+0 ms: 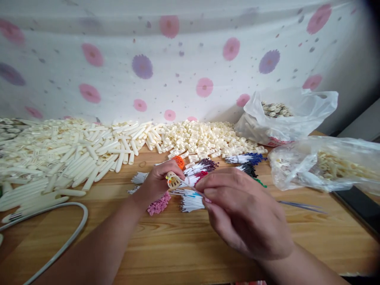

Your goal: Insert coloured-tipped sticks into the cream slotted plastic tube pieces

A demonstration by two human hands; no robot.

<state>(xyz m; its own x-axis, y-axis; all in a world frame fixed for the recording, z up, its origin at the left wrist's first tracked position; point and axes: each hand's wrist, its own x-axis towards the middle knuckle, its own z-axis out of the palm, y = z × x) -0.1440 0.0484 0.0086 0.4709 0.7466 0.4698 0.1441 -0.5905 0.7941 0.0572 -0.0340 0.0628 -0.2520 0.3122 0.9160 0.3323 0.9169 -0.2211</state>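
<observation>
The slotted cream tube [172, 181] is pinched by the left hand [156, 179], its end exposed, seemingly for access. At its four o'clock, a thin white stick [190, 186] is pinched by the right hand [247, 211]. Pink-tipped sticks [158, 204] are set within reach at seven o'clock.

A single view is given, taken from the head and directed forward and down: the wooden surface [184, 241] is seen from close above, both hands [158, 180] [246, 209] are framed centrally, and the flowered curtain [178, 55] is faced beyond.
</observation>
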